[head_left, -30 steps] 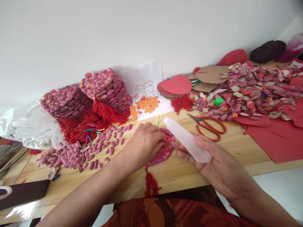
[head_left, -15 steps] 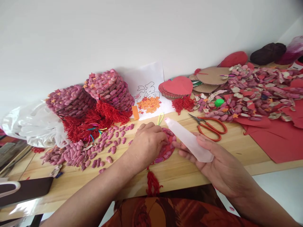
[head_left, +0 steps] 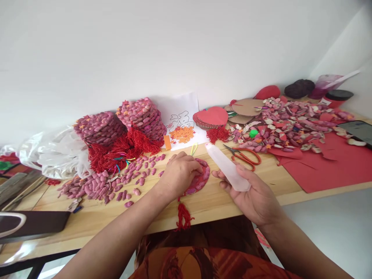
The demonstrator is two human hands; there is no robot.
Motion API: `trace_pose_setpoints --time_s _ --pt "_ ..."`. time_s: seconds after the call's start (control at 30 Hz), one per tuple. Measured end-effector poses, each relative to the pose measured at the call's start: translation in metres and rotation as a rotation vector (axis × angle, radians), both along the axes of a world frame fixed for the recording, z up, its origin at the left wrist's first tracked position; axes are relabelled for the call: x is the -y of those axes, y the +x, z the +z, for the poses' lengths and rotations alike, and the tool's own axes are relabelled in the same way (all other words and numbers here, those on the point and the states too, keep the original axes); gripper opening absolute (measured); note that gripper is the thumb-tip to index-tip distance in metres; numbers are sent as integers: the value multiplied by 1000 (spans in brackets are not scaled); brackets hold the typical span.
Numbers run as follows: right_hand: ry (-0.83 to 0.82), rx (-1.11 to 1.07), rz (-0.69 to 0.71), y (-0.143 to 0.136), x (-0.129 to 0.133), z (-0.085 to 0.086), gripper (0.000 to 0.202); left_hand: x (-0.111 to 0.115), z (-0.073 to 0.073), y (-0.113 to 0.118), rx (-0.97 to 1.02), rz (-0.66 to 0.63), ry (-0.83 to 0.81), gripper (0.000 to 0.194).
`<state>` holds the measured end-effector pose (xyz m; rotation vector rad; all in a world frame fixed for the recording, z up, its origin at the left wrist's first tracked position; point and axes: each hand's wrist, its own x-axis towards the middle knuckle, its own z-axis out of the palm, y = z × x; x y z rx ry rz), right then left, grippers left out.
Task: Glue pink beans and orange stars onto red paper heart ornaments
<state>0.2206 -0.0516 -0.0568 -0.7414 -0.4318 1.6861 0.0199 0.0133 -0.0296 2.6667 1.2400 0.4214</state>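
Note:
My left hand [head_left: 180,172] is over the left part of a red disc [head_left: 205,174] edged with pink peanut shells. Its fingers are bent together at the disc, and whatever they may pinch is hidden. The disc lies on the wooden table, a yellow loop [head_left: 194,148] at its top and a red tassel [head_left: 183,216] below. Right of the disc, my right hand [head_left: 252,193] grips a frosted white bottle [head_left: 229,168], its pink-tipped nozzle pointing up and left.
Loose pink peanuts [head_left: 97,186] lie at the left, below stacked peanut discs [head_left: 142,116]. Orange stars [head_left: 182,134] rest on white paper. Orange-handled scissors [head_left: 247,157], shell pieces [head_left: 290,124] and red sheets [head_left: 328,166] are at the right. A dark box [head_left: 37,226] sits at the left edge.
The view has shifted, bringing a phone and a dark-lidded jar into sight at the right. My right hand with the bottle is slightly farther from the disc, whose right side shows more.

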Motion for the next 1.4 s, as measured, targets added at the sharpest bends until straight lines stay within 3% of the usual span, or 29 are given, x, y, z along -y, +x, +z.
trace_pose_setpoints --time_s 0.17,0.37,0.73,1.03,1.4 --pt "7 16 9 1 2 -1 21 1 -6 0 44 -44 31 24" --pt "-47 29 -33 1 0 -1 24 8 -9 0 -30 -20 134 17" --pt "-107 84 -58 4 -1 1 24 20 10 1 -261 -86 143 9" --pt "-76 103 -73 2 -1 5 23 28 -1 3 -269 -103 291 12" --pt "-102 149 -117 0 -2 7 20 28 -2 6 -234 -112 330 15"
